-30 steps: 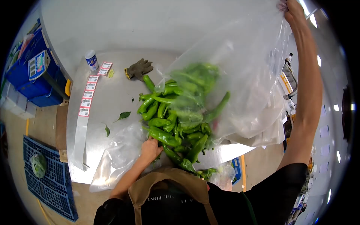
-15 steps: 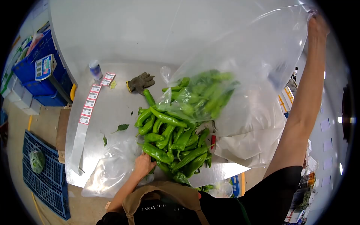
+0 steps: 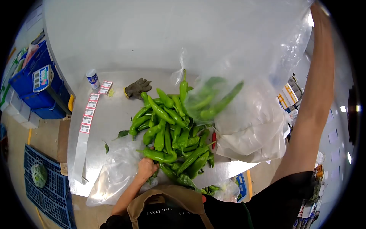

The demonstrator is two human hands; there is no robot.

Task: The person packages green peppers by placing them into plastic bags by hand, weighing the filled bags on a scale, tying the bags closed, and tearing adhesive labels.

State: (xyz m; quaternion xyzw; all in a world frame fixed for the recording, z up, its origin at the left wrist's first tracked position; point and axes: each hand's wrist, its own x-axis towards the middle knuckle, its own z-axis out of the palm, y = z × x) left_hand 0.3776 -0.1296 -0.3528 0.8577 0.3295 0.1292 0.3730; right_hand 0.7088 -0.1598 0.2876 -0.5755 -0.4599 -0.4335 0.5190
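Note:
A pile of long green peppers (image 3: 167, 129) lies on the metal table (image 3: 103, 129). My left hand (image 3: 147, 168) is closed against the near left side of the pile, its fingertips hidden, beside a clear plastic bag (image 3: 110, 179) lying flat. My right hand (image 3: 319, 9), mostly cut off at the top right edge, grips a large clear plastic bag (image 3: 259, 61) held high. A few blurred peppers (image 3: 213, 99) show inside that bag's low end, over the pile. One red pepper (image 3: 214, 140) lies right of the pile.
A glove (image 3: 138, 88), a small canister (image 3: 92, 78) and a strip of labels (image 3: 89, 113) are on the table's left half. A whitish bag (image 3: 251, 141) sits at right. Blue crates (image 3: 34, 87) with a scale stand left; a blue pallet (image 3: 49, 191) is on the floor.
My right arm has lifted the large bag higher. More peppers have slid out onto the pile, leaving fewer inside. My left hand stays by the pile.

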